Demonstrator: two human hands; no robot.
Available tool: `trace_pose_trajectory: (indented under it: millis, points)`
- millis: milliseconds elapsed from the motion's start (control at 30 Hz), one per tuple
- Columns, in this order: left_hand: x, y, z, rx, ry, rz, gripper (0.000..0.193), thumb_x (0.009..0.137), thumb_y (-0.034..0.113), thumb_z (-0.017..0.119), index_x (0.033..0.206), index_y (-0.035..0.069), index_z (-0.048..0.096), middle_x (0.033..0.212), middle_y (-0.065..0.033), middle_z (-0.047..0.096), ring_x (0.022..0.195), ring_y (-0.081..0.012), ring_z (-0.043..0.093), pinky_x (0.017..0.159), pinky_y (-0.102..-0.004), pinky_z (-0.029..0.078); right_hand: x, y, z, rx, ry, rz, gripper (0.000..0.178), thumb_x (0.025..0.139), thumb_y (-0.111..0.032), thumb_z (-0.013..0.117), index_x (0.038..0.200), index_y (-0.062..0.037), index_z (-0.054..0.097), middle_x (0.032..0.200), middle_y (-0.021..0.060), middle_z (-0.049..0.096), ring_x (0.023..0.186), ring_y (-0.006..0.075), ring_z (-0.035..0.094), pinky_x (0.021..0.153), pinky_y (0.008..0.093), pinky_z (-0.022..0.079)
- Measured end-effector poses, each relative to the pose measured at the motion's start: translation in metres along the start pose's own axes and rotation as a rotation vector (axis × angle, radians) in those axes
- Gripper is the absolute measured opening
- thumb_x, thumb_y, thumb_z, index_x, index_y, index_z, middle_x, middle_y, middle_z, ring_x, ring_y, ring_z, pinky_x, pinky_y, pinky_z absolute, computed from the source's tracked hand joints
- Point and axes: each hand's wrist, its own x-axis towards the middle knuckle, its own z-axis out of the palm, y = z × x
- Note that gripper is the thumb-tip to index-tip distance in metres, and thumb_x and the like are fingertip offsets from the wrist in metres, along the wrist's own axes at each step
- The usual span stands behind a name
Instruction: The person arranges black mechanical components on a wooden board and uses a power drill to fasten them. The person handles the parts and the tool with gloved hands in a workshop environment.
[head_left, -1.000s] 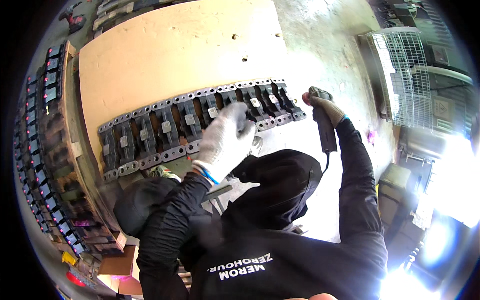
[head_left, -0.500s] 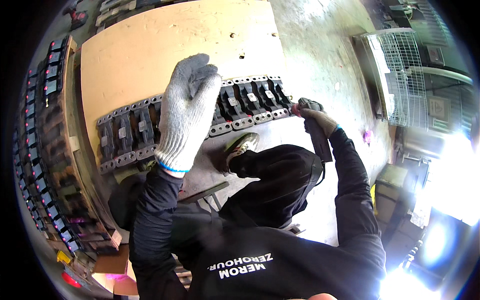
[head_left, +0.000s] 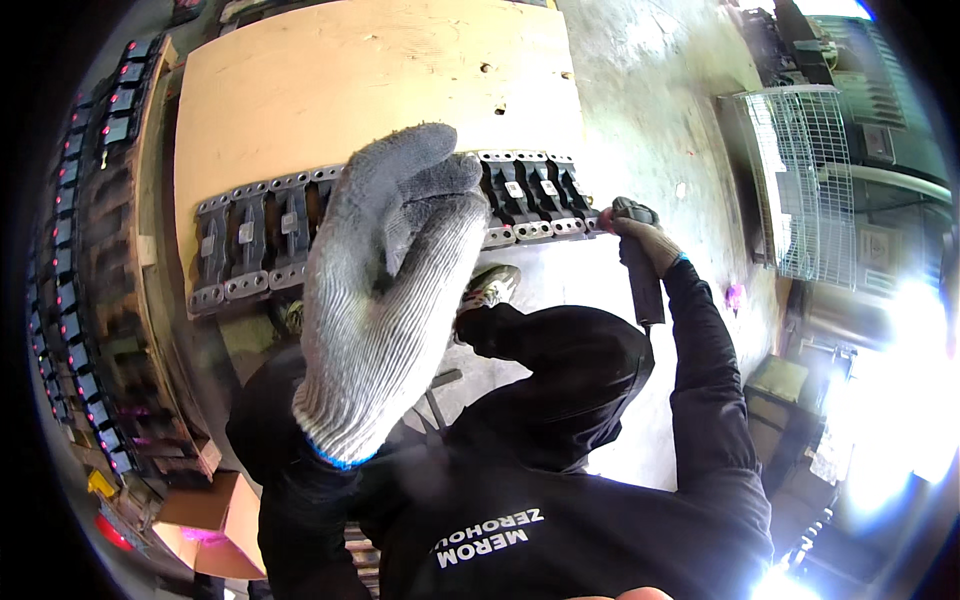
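Note:
My left hand (head_left: 390,290), in a grey-and-white knitted glove, is raised over the row with its fingers loosely bent and the thumb apart. It holds nothing and hides the middle of a row of dark metal link-like parts (head_left: 290,225). These have bolt holes along their ends and small pale labels. Off the right end of the row, my right hand (head_left: 655,245), also gloved, grips a dark corded power tool (head_left: 642,290), shaped like an angle grinder. Its head points left, and a reddish bit there is close to the last part; contact cannot be made out.
The parts lie along the near edge of a wooden board (head_left: 380,75). On the left, a pallet (head_left: 150,220) bears rows of similar dark parts with red spots. A cardboard box (head_left: 215,515) stands at lower left, a wire mesh cage (head_left: 810,180) at right.
My left hand has come up closer to the camera and slightly right, covering more of the row. The right hand keeps the tool at the row's right end. The view has shifted a little.

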Motion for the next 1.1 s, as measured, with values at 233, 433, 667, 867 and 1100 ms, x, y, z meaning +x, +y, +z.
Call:
trace_pose_trajectory:
  millis: [233, 433, 667, 867, 1100]
  points:
    - [0.025, -0.036, -0.002, 0.033, 0.075, -0.024, 0.034, 0.100, 0.010, 0.060, 0.132, -0.002, 0.056, 0.115, -0.0102, 0.067, 0.102, -0.0160, 0.066, 0.092, -0.0282, 0.055, 0.006, 0.015, 0.001, 0.043, -0.087, -0.051, 0.052, 0.080, -0.031, 0.080, 0.119, -0.0050, 0.057, 0.082, 0.0076, 0.062, 0.060, 0.0182, 0.061, 0.053, 0.0340, 0.054]
    - [0.044, -0.060, 0.004, -0.038, 0.097, -0.092, 0.034, 0.099, 0.010, 0.062, 0.130, -0.002, 0.055, 0.111, -0.0096, 0.066, 0.096, -0.0156, 0.067, 0.088, -0.0278, 0.056, 0.002, 0.005, 0.005, -0.027, -0.019, -0.033, 0.078, 0.078, -0.026, 0.083, 0.139, -0.0046, 0.039, 0.088, 0.0094, 0.061, 0.060, 0.0183, 0.061, 0.053, 0.0332, 0.054]
    - [0.045, -0.051, 0.011, -0.024, 0.059, -0.067, 0.035, 0.099, 0.011, 0.063, 0.131, -0.002, 0.056, 0.113, -0.0097, 0.066, 0.098, -0.0166, 0.067, 0.090, -0.0293, 0.056, 0.004, 0.012, 0.003, -0.020, -0.064, -0.042, 0.042, 0.085, -0.031, 0.076, 0.111, -0.0037, 0.058, 0.077, 0.0065, 0.061, 0.061, 0.0171, 0.062, 0.056, 0.0338, 0.056]
    - [0.052, -0.050, 0.006, -0.121, 0.081, -0.063, 0.036, 0.096, 0.014, 0.067, 0.128, -0.001, 0.056, 0.107, -0.0079, 0.066, 0.095, -0.0125, 0.064, 0.081, -0.0244, 0.054, 0.009, 0.014, -0.002, 0.020, -0.112, 0.009, 0.057, 0.082, -0.030, 0.079, 0.124, -0.0018, 0.053, 0.084, 0.0084, 0.062, 0.063, 0.0183, 0.062, 0.057, 0.0342, 0.057]
    - [0.053, -0.055, 0.012, -0.121, 0.027, -0.060, 0.039, 0.096, 0.016, 0.068, 0.128, -0.002, 0.056, 0.112, -0.0104, 0.068, 0.098, -0.0143, 0.065, 0.086, -0.0266, 0.054, 0.003, 0.016, 0.004, 0.015, -0.123, 0.001, 0.061, 0.082, -0.031, 0.079, 0.129, -0.0037, 0.050, 0.084, 0.0089, 0.062, 0.064, 0.0177, 0.062, 0.058, 0.0335, 0.057]
